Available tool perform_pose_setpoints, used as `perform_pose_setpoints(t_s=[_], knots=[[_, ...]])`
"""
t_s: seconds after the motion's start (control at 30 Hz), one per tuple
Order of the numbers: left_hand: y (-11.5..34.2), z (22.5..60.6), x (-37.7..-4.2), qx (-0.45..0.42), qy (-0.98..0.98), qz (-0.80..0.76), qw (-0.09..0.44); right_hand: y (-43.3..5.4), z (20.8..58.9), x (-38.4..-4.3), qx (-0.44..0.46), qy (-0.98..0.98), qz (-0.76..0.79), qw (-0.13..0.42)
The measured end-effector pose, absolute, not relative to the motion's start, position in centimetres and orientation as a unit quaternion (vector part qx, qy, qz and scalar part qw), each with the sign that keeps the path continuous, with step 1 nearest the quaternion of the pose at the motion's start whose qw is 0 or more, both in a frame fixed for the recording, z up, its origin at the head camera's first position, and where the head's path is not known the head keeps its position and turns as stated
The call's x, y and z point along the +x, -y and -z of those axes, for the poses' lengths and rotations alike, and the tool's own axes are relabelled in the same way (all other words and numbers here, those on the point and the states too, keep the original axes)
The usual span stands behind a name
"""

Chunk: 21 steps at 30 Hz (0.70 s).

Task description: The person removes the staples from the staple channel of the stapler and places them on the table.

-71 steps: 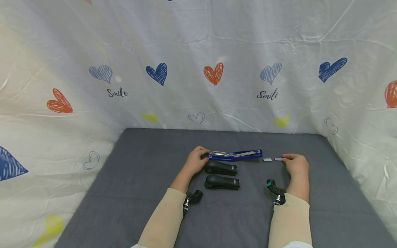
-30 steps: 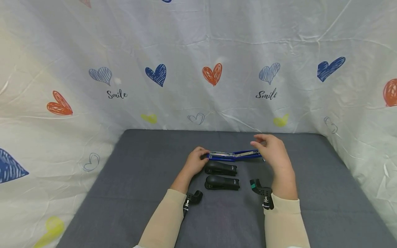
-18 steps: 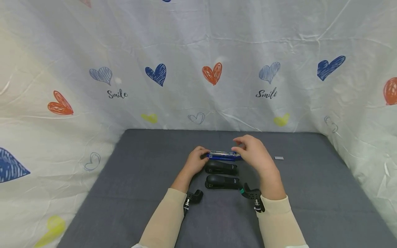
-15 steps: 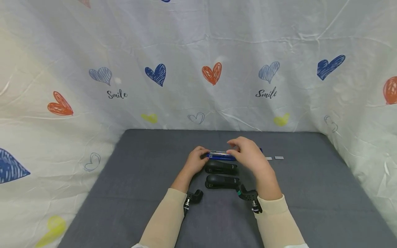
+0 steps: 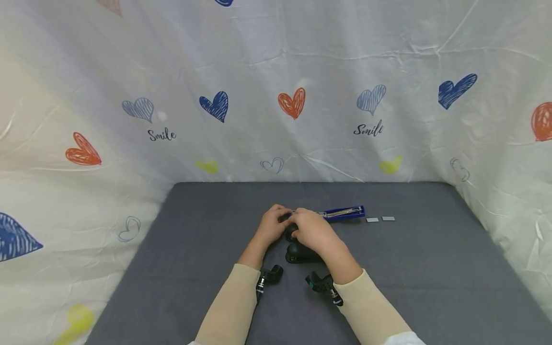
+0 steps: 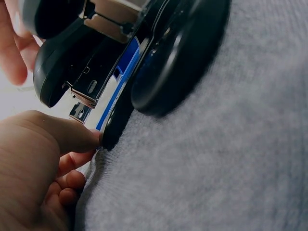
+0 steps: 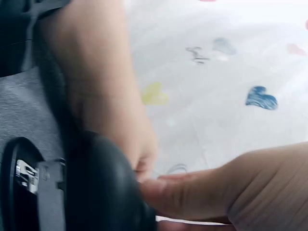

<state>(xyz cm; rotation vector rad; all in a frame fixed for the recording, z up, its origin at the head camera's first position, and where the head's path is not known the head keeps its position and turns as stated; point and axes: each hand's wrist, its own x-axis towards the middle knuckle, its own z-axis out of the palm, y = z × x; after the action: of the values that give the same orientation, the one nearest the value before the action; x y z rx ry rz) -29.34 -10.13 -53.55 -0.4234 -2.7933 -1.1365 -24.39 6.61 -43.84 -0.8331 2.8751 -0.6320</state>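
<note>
Left hand [image 5: 270, 225], viewed from my remote station, pinches the left end of the blue stapler [image 5: 345, 212] between thumb and fingers. This stapler lies opened out on the grey tabletop [image 5: 215, 230], its lid extended to the right and its metal inner parts facing up. Right hand [image 5: 314, 230] lies over the left half of the blue stapler, its fingertips close beside those of the left hand; the fingers are bent, but I cannot tell from my three views whether they grip anything. Partly hidden beneath the right hand is the farther black stapler [image 5: 291, 234], of which I see only the rounded left end in the head view. Just below it, on the side toward the person, the nearer black stapler [image 5: 301, 252] rests roughly parallel. To the right of the blue stapler's lid, and apart from it, the left strip [image 5: 372, 220] and the right strip [image 5: 388, 218], both small and pale, lie side by side with a narrow gap. Beige sleeves [image 5: 230, 306] cover both forearms. Behind the tabletop I note a white curtain [image 5: 254, 48] printed with hearts and the word "Smile".
</note>
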Motion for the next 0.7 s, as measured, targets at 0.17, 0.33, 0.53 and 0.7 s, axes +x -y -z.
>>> perform_pose_setpoints(t_s=[0.17,0.33,0.53,0.7], knots=[[9.9,53.6,-29.4,-0.137,0.916,0.374,0.054,-6.0,44.5,-24.3,-0.264,-0.949,0.17,0.008],[9.8,53.5,-29.4,-0.132,0.916,0.375,0.051,-6.1,44.6,-24.4,-0.252,-0.953,0.167,0.005],[9.9,53.2,-29.2,-0.125,0.921,0.368,0.03,-6.1,44.7,-24.5,-0.239,-0.955,0.174,0.024],[10.5,52.2,-28.7,-0.131,0.923,0.361,-0.001,-6.0,44.7,-24.7,-0.243,-0.955,0.169,0.028]])
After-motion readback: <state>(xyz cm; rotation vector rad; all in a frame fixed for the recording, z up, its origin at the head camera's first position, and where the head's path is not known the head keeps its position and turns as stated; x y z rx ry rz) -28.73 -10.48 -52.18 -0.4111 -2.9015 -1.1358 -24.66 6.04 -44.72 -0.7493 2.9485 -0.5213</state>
